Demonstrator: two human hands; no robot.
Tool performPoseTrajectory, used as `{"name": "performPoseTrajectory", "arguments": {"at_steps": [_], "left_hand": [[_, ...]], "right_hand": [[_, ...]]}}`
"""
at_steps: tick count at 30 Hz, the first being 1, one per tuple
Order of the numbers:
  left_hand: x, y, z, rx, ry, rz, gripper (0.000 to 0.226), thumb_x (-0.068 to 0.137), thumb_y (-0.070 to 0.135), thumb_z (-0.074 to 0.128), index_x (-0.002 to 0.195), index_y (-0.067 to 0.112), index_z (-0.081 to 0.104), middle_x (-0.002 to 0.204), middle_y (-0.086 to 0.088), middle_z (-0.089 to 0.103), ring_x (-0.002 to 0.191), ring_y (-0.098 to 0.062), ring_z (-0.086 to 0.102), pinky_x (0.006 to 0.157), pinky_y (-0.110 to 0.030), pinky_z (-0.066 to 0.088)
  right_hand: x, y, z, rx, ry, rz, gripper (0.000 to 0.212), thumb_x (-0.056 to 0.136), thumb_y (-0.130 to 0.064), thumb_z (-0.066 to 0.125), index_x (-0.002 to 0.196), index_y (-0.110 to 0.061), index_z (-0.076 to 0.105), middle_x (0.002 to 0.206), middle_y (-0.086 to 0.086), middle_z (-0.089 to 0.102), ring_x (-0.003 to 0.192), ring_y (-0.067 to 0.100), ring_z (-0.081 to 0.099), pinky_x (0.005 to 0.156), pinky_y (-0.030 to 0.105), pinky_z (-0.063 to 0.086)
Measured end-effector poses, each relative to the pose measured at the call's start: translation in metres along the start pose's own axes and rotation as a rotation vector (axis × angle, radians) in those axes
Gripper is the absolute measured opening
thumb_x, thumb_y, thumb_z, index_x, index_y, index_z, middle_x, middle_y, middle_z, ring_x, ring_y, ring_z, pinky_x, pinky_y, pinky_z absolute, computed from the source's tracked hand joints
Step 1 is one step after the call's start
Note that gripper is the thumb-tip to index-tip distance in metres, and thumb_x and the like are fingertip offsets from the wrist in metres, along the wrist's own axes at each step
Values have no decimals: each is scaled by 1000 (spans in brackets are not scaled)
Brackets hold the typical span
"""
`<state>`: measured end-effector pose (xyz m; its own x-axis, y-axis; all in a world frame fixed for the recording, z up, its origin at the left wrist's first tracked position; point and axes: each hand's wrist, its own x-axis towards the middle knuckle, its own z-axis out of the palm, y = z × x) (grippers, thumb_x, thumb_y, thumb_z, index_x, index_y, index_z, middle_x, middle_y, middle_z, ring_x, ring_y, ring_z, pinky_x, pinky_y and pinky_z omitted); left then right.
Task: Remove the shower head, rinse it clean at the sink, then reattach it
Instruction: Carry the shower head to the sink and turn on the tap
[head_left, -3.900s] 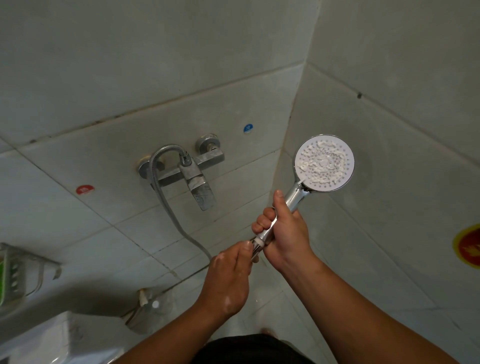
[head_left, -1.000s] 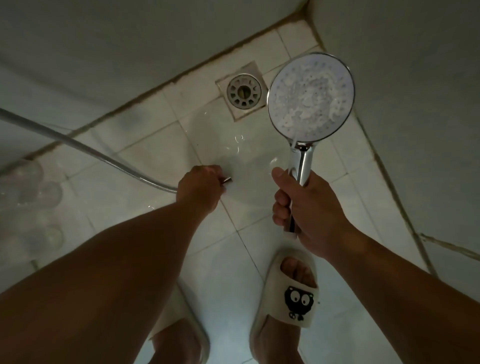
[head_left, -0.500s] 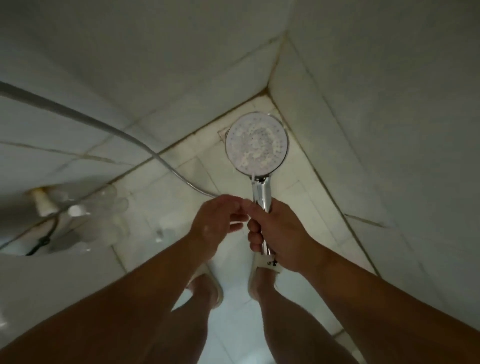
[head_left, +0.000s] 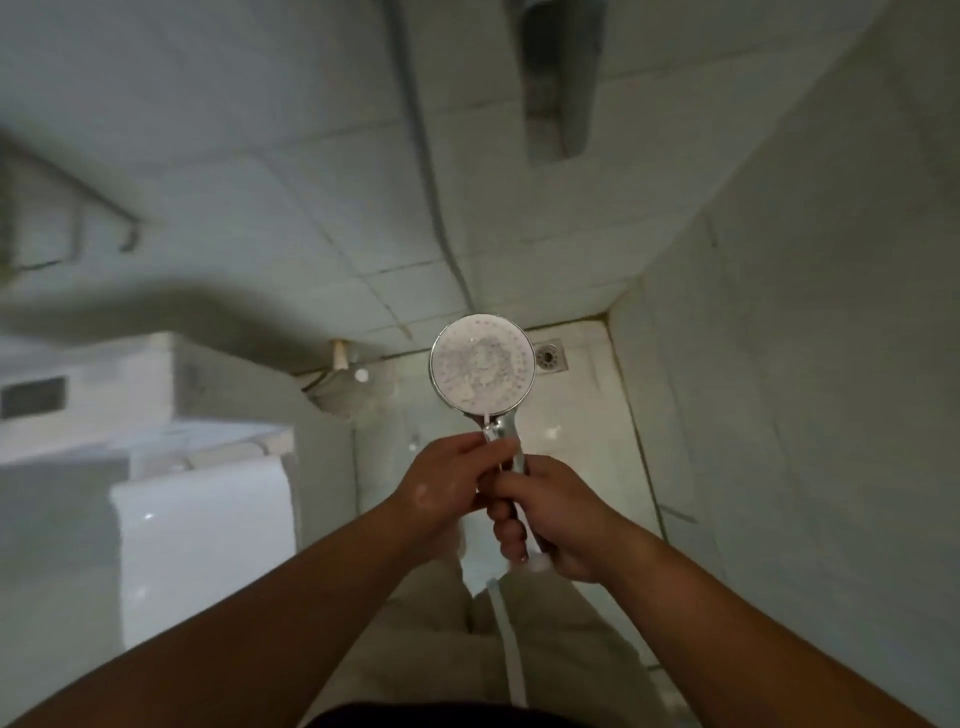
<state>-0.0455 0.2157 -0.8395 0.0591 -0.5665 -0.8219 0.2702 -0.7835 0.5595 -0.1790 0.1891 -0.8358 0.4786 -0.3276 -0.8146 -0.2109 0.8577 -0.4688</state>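
The chrome shower head (head_left: 482, 370) is upright in front of me, its round white spray face turned toward me. My right hand (head_left: 563, 522) grips the lower part of its handle, and the handle's white end shows below my fingers. My left hand (head_left: 447, 483) pinches the handle just under the round face. The metal hose (head_left: 431, 171) hangs down the wall behind and is not joined to the handle; its lower end is hidden behind the shower head.
The tap spout (head_left: 561, 83) sticks out of the wall at the top. A floor drain (head_left: 546, 356) sits in the corner. A white toilet (head_left: 208, 519) stands at the left, under a wire wall rack (head_left: 67, 228). Tiled walls close in on the right.
My left hand held the loose hose end a second ago; it has let go and now pinches the shower head's neck. My view has lifted from the floor toward the wall.
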Motion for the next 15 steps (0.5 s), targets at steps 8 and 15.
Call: {"name": "performPoseTrajectory", "arguments": {"at_steps": [8,15], "left_hand": [[-115,-30,-46,-449,345,96,24,93,18,67,89,-4,70,69,-15,63,48,-19,55,47,-26,46],[-202,-83,-111,-758,607,229,19,93,15,65,90,-3,71,75,-18,68,51,-22,56,58,-32,51]], "right_hand": [[-47,-22,102,-405,-213,183,10,95,-7,58,89,0,61,58,10,55,45,18,51,42,25,42],[-59,12,216,-793,-426,155,13,95,-13,60,97,-2,66,62,8,55,48,17,51,43,25,40]]}}
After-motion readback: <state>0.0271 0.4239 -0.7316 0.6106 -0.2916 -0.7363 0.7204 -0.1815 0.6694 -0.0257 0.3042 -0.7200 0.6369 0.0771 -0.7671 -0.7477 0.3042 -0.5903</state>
